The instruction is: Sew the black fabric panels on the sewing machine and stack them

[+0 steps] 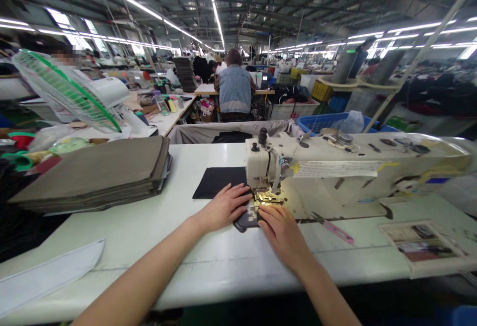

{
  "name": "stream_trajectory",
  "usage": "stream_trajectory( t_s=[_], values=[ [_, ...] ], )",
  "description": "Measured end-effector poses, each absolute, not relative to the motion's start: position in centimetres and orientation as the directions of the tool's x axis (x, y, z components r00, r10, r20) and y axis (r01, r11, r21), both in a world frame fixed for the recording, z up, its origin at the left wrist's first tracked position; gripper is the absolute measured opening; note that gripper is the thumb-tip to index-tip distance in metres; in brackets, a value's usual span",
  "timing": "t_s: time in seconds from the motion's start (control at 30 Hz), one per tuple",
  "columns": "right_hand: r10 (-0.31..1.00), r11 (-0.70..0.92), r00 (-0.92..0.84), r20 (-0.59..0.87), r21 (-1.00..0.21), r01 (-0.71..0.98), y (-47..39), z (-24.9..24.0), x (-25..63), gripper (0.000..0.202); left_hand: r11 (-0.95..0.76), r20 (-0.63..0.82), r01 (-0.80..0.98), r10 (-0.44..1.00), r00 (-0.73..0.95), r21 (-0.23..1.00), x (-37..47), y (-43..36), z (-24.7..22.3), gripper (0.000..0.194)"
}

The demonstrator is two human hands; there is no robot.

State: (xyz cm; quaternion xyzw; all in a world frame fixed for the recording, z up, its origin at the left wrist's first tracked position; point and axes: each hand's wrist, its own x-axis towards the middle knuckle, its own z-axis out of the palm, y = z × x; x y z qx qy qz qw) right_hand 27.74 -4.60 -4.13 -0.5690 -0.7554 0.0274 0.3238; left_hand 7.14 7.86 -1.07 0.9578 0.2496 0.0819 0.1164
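Note:
A black fabric piece (216,181) lies flat on the pale table, its right end running to the needle area of a cream sewing machine (316,157). My left hand (225,206) rests with fingers stretched out, its fingertips on the near right edge of the fabric. Just in front of the lit presser foot (269,199) lies my right hand (281,224), fingers extended and flat on the machine bed. Its fingertips are close to the foot, and nothing shows in its grasp. To the right of that hand are pink-handled thread snips (335,229).
A thick stack of grey-brown panels (97,172) sits at the left, with a white strip (52,274) nearer. A fan (85,92) stands behind the stack. A shallow tray (425,244) is at the right. Ahead sits a person in a denim vest (234,87).

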Motion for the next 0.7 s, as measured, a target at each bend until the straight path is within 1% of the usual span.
stream_trajectory(
  t_s=[0.27,0.57,0.63,0.7],
  values=[
    [0.864,0.362,-0.140,0.483,-0.404,0.840,-4.6,-4.2,27.6,0.028,-0.837,0.109,0.484,0.522,0.846,0.255,7.3,7.9,-1.0,0.043],
    [0.867,0.317,-0.088,0.491,-0.407,0.857,-6.3,-5.0,27.9,0.029,-0.833,0.100,0.477,0.520,0.849,0.279,5.9,7.0,-1.1,0.044],
    [0.866,0.320,-0.091,0.492,-0.406,0.856,-6.6,-5.0,28.0,0.029,-0.841,0.102,0.475,0.513,0.852,0.259,5.3,6.2,-0.6,0.043],
    [0.865,0.327,-0.099,0.493,-0.403,0.855,-6.6,-5.0,28.1,0.028,-0.830,0.140,0.518,0.549,0.824,0.207,4.9,5.4,-0.2,0.041]
  ],
)
